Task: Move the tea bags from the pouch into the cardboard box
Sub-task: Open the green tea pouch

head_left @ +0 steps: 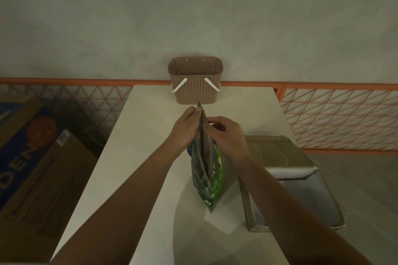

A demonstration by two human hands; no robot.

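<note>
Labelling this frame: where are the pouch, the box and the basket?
pouch (207,175): head view, green side panel.
box (277,153): head view, far flap.
basket (195,90): head view, front wall.

carton (32,157) | blue panel, partial white letters "DEN" | small label unreadable

A brown perforated plastic basket (195,80) with two white handles stands at the far edge of the pale white surface (133,157), against a grey plastered wall (193,11). An orange metal lattice railing (340,118) runs along the base of that wall on both sides. Left of the surface lies a large brown carton with blue printing (32,157).
</note>
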